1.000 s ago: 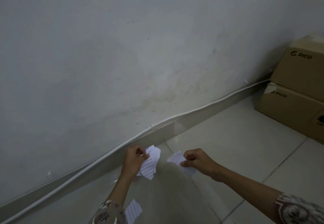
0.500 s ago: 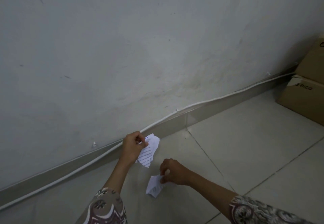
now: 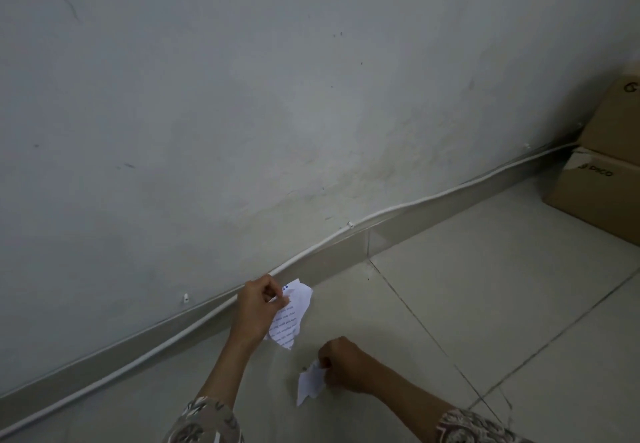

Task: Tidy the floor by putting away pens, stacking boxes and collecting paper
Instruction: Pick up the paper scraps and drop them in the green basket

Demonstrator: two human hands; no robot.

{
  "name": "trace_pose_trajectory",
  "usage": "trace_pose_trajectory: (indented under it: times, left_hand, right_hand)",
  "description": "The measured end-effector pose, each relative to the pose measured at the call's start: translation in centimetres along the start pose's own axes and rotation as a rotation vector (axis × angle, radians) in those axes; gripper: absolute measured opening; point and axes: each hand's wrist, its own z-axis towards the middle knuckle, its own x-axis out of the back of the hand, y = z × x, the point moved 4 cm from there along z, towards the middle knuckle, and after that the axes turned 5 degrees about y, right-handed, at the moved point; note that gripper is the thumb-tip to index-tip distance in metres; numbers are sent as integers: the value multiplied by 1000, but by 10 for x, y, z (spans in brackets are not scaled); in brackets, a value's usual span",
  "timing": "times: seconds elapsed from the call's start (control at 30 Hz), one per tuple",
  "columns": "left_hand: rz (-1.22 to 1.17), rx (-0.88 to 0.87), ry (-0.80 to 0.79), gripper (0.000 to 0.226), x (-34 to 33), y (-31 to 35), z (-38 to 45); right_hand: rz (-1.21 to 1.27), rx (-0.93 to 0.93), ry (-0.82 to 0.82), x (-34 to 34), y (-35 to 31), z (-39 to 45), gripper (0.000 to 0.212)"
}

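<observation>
- Now the left hand (image 3: 258, 307) is closed in a pinch, thumb and fingers clamped on the upper edge of a printed paper scrap (image 3: 290, 314). That scrap hangs down and to the right of the hand, close to the skirting at the foot of the wall (image 3: 311, 113).
- The right hand (image 3: 343, 366) is curled shut on a smaller white scrap (image 3: 310, 384), gripped at its top corner. The scrap trails down and to the left, low over the tiled floor (image 3: 485, 286); whether its lower tip touches the tiles I cannot tell.
- The relation that matters: the two scraps lie near each other, the smaller one below and slightly right of the printed one. The printed scrap's long axis runs roughly up and down in the view, and the small one's does too. The right hand is the nearer one to carry its piece across to the left, so I judge the coming move to be gathering both into one hand.
- Two cardboard boxes (image 3: 602, 179) are already stacked at the far right, against the wall and well apart from the hands. Both are cut off by the frame edge.
- A white cable (image 3: 415, 204) runs along the skirting behind the left hand.
- Hard to make out: the print on the paper is too small to read, and the fingertips of the right hand are hidden behind its own knuckles. No pens show anywhere, and the floor below the forearms is out of view.
</observation>
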Motion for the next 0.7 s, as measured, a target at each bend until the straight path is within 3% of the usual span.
trace_pose_trajectory:
  times: [0.23, 0.3, 0.4, 0.53, 0.7]
  left_hand:
    - [-23, -8, -44, 37, -39, 19, 15]
    - [-38, -24, -58, 36, -57, 32, 21]
    - [-75, -36, -94, 36, -95, 64, 33]
    - [-149, -63, -157, 36, -160, 119, 47]
    - [-232, -71, -267, 36, -243, 190, 43]
  right_hand:
    - [84, -105, 161, 112, 44, -19, 31]
    - [50, -148, 203, 145, 60, -25, 27]
    - [-7, -206, 246, 197, 84, -40, 10]
    - [-15, -282, 376, 269, 118, -76, 34]
    - [91, -398, 553, 330, 159, -147, 37]
